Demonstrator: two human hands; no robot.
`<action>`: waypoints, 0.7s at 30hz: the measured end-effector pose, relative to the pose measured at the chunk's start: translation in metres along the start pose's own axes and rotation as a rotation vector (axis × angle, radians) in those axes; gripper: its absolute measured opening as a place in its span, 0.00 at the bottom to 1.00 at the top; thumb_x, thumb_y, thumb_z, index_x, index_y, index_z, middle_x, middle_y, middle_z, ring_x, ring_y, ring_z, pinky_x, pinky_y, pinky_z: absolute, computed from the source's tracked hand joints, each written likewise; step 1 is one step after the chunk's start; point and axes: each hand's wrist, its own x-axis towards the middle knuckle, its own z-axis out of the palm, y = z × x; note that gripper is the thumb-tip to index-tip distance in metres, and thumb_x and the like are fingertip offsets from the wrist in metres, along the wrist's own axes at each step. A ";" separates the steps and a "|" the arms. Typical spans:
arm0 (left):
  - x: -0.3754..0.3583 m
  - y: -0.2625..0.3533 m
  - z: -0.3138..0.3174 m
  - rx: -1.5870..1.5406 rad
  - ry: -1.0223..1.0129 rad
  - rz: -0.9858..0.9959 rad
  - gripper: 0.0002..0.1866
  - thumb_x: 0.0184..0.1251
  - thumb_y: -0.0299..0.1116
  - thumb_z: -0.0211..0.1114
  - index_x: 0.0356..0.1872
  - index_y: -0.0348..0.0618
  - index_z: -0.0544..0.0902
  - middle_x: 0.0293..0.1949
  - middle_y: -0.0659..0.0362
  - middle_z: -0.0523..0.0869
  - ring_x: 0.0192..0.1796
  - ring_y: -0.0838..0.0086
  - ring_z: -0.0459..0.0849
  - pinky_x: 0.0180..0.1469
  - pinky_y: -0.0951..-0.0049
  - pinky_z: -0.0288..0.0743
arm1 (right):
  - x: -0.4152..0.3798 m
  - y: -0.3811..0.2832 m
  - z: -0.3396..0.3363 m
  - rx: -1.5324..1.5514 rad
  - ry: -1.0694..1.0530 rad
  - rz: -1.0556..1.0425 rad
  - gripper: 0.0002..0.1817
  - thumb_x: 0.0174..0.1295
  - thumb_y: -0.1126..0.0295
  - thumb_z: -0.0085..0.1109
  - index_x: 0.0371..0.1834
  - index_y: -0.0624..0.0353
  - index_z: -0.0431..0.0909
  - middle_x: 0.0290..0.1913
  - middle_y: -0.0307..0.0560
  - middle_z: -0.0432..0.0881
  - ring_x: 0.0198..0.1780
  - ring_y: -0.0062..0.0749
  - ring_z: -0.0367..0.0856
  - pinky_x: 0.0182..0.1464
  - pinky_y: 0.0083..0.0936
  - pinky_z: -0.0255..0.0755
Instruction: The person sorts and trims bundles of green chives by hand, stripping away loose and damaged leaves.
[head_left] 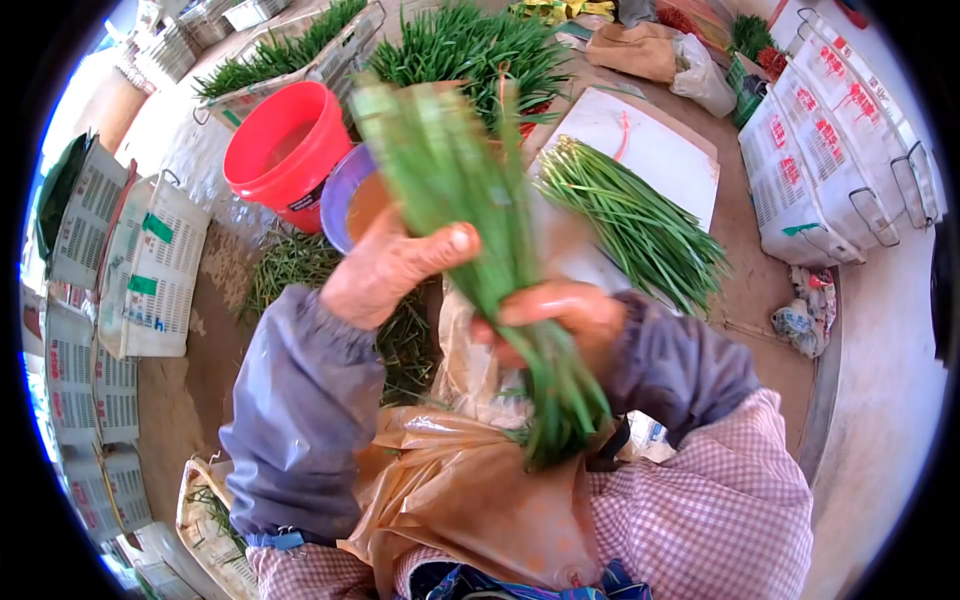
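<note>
A bunch of long green stalks (465, 210) hangs tilted in front of my body, its upper end blurred. My right hand (560, 318) is wrapped round its lower part. My left hand (398, 262) lies against the bunch's left side, thumb stretched out and the other fingers mostly behind the stalks. Below the bunch, a brown plastic sheet (480, 490) covers my lap. Another bunch of green stalks (635, 220), with pale ends, lies on a white board (690, 165) to the right.
A red bucket (290, 160) and a purple basin (338, 205) with brownish liquid stand at the left. Green stalks (465, 50) are piled ahead. White crates (160, 265) line the left, and more white crates (810, 150) stand right. Loose trimmings (290, 270) litter the floor.
</note>
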 end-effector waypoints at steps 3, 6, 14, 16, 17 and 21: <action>0.044 -0.015 0.023 0.026 -0.161 -0.085 0.30 0.67 0.43 0.63 0.66 0.39 0.69 0.55 0.56 0.80 0.57 0.66 0.78 0.60 0.64 0.71 | -0.062 -0.022 -0.039 -0.132 0.141 -0.225 0.20 0.54 0.69 0.60 0.50 0.64 0.71 0.35 0.48 0.76 0.26 0.28 0.72 0.25 0.24 0.70; 0.106 -0.063 0.022 0.490 -0.103 -0.091 0.25 0.66 0.41 0.63 0.60 0.38 0.75 0.52 0.54 0.82 0.55 0.67 0.80 0.56 0.64 0.73 | -0.119 -0.031 -0.083 -0.054 0.301 -0.392 0.27 0.50 0.70 0.63 0.55 0.66 0.69 0.34 0.54 0.78 0.25 0.30 0.73 0.27 0.25 0.70; 0.191 -0.144 0.029 1.303 -0.083 0.211 0.11 0.54 0.38 0.69 0.38 0.52 0.85 0.37 0.55 0.82 0.47 0.57 0.80 0.49 0.59 0.73 | -0.180 -0.052 -0.138 -0.111 0.570 -0.592 0.41 0.48 0.68 0.65 0.69 0.60 0.59 0.34 0.51 0.78 0.25 0.30 0.73 0.27 0.27 0.70; 0.200 -0.147 0.029 1.347 -0.162 0.140 0.09 0.53 0.39 0.70 0.35 0.54 0.86 0.38 0.55 0.81 0.49 0.59 0.79 0.50 0.58 0.72 | -0.179 -0.055 -0.147 -0.110 0.604 -0.610 0.40 0.48 0.67 0.65 0.67 0.60 0.62 0.35 0.50 0.78 0.25 0.30 0.74 0.26 0.27 0.70; 0.202 -0.151 0.028 1.353 -0.166 0.136 0.09 0.52 0.38 0.70 0.35 0.54 0.86 0.37 0.56 0.81 0.49 0.59 0.79 0.50 0.58 0.72 | -0.178 -0.057 -0.152 -0.124 0.634 -0.593 0.38 0.48 0.67 0.66 0.66 0.60 0.63 0.35 0.50 0.78 0.25 0.30 0.74 0.26 0.26 0.71; 0.208 -0.157 0.022 1.346 -0.127 0.216 0.06 0.51 0.36 0.69 0.33 0.56 0.86 0.36 0.57 0.81 0.49 0.59 0.79 0.48 0.57 0.70 | -0.169 -0.082 -0.162 -0.300 0.747 -0.515 0.29 0.48 0.70 0.67 0.56 0.61 0.71 0.35 0.48 0.81 0.27 0.28 0.78 0.28 0.23 0.74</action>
